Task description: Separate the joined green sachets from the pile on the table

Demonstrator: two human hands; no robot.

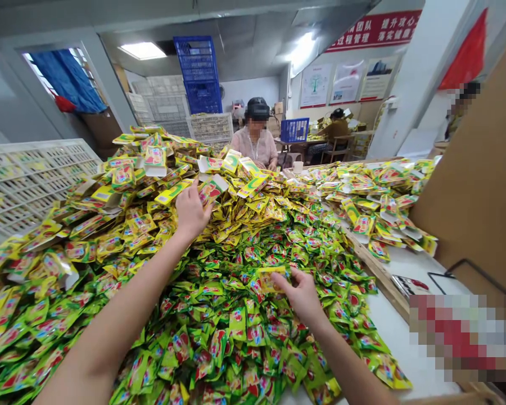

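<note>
My left hand (pixel 194 211) reaches to the pile of small yellow cartons, its fingers closed on a carton (pixel 212 190) whose white end flap stands out. Lower down, my right hand (pixel 301 292) pinches a small yellow sachet (pixel 271 279) between thumb and fingers, just above the heap. Beneath both arms lies a broad heap of green sachets (pixel 236 323) with red and blue print. Yellow sachets (pixel 253 216) lie in a band behind them. More cartons (pixel 122 177), many with open flaps, are piled at the back left.
A white plastic crate (pixel 37 180) stands at the left. Across the table sits a person (pixel 255 140); another person (pixel 339 129) sits farther back. At right are more cartons (pixel 379 197), a wooden strip (pixel 375 270) along the heap and a brown board (pixel 476 185). Blue crates (pixel 198 73) are stacked behind.
</note>
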